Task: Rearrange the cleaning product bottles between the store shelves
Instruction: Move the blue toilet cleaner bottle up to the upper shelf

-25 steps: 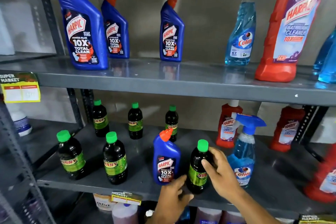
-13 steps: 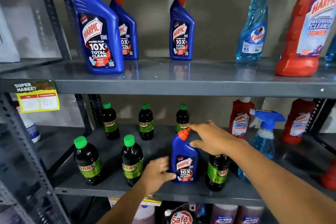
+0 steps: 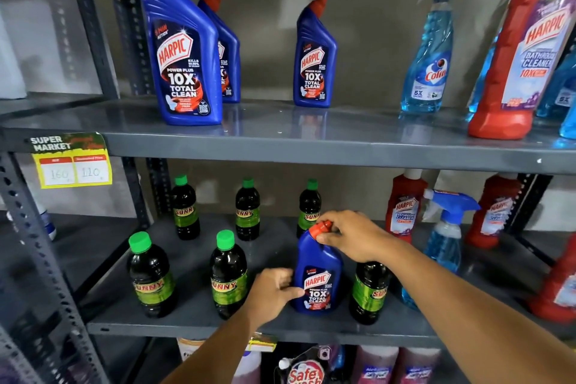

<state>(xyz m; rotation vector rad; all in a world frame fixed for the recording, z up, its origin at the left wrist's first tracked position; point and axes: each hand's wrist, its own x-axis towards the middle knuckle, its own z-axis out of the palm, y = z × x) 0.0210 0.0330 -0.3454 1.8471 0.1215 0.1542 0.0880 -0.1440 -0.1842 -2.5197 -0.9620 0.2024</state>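
1. Both hands are working on one small blue Harpic bottle (image 3: 318, 277), which is standing upright near the front of the lower shelf (image 3: 193, 326), between two green-capped dark bottles.
2. The right hand (image 3: 352, 235) is pinching the orange cap (image 3: 321, 228) from above, thumb and fingers closed around it. Judgement: the neck grip is giving lift and control of tilt.
3. The left hand (image 3: 272, 296) is pressing against the bottle's lower left flank, thumb on the front and the other fingers curling out of view behind it. Judgement: it is steadying the base so the neighbours are not being knocked.
4. Judgement: this bottle is sitting among another product, while three matching blue Harpic bottles are standing on the upper shelf (image 3: 311, 150); it is likely being taken up there, into the gap beside the middle one (image 3: 314, 56).
5. Readable on the held bottle: "HARPIC", "10X TOTAL CLEAN". The large upper bottle (image 3: 182, 50) is also showing "POWER PLUS" and "5 MIN ACTION".
6. Dark bottles (image 3: 151, 277) are reading "SUNNY" on green labels.
7. The spray bottle (image 3: 431, 50) on the upper shelf is reading "Colin", "5X SHINE".
8. The red bottle (image 3: 526, 50) is reading "HARPIC BATHROOM CLEANER 10X".
9. The yellow shelf tag (image 3: 73, 160) is reading "SUPER MARKET", with handwritten 160 and 110.
10. Below, a pack (image 3: 304, 374) is showing "Safe wash", partly cut off.
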